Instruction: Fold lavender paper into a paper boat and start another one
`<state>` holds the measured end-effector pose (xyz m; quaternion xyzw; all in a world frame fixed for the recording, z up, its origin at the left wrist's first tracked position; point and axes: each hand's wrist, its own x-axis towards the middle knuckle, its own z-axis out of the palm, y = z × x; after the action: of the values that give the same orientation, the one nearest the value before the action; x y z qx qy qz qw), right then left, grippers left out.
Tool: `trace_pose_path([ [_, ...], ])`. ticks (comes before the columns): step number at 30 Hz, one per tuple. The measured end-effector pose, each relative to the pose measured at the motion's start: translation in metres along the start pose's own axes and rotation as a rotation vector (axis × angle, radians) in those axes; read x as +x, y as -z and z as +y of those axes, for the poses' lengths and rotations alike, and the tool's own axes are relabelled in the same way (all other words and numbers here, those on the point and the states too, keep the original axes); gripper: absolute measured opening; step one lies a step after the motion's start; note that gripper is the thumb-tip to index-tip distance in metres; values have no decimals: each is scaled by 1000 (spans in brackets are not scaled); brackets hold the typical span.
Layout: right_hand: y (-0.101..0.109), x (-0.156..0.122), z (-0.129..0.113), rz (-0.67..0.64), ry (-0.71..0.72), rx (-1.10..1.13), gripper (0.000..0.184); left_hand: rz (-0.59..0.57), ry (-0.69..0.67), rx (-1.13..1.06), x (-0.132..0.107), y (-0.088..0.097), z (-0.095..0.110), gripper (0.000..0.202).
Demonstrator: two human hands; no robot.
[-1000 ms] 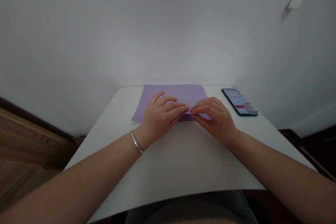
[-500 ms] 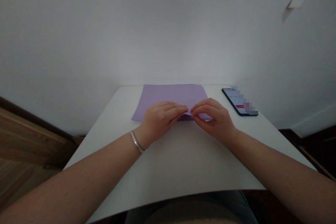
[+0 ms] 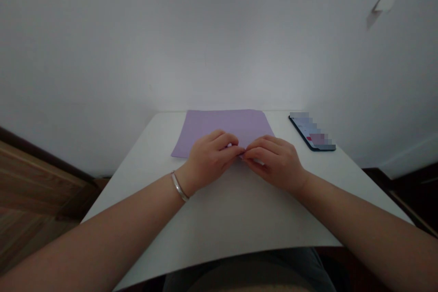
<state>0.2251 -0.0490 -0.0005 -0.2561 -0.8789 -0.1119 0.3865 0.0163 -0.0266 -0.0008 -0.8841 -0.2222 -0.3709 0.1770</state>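
Note:
Purple paper [image 3: 226,121] lies flat on the white table, toward the wall. Over its near edge, my left hand [image 3: 211,156] and my right hand [image 3: 278,160] meet at the fingertips. Both are closed in a pinch on a small piece of purple paper [image 3: 241,155], of which only a sliver shows between the fingers. Its shape is mostly hidden by my hands. A silver bangle [image 3: 179,187] circles my left wrist.
A phone [image 3: 304,130] with a lit screen, partly blurred out, lies at the right of the white table [image 3: 239,214]. The wall [image 3: 219,45] rises right behind the table. Wooden furniture [image 3: 37,182] stands at the left.
My right hand has moved slightly left and toward me, and its fingertips now touch those of my left hand. Less of the held paper shows. The flat purple paper has stayed put.

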Motion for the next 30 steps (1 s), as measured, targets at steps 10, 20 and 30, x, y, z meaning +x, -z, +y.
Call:
trace_pose_path([
  [10, -4, -1, 1, 9, -126, -30, 8, -6, 88, -239, -4, -7, -4, 7],
  [20, -7, 0, 3, -20, -78, -87, 11, -57, 50, -326, -1, -3, 0, 15],
  [30, 6, -17, 32, -87, -123, -242, 11, -75, 208, -473, -4, 1, -12, 11],
])
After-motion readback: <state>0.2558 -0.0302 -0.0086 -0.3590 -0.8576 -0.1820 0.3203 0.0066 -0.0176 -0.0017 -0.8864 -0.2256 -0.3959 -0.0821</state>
